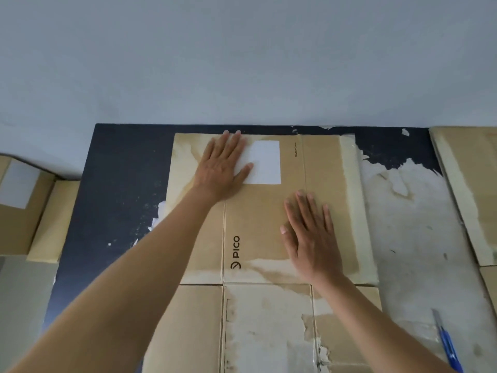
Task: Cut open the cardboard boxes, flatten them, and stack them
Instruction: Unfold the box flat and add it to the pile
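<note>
Cardboard box, edge near wall, left hand, right hand pressing, fingers straight, gripping nothing

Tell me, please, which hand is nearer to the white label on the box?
Left. The left hand lies flat, thumb on the white label; the right hand rests on the flattened box nearer the camera and rightward, clear of the label.
</note>
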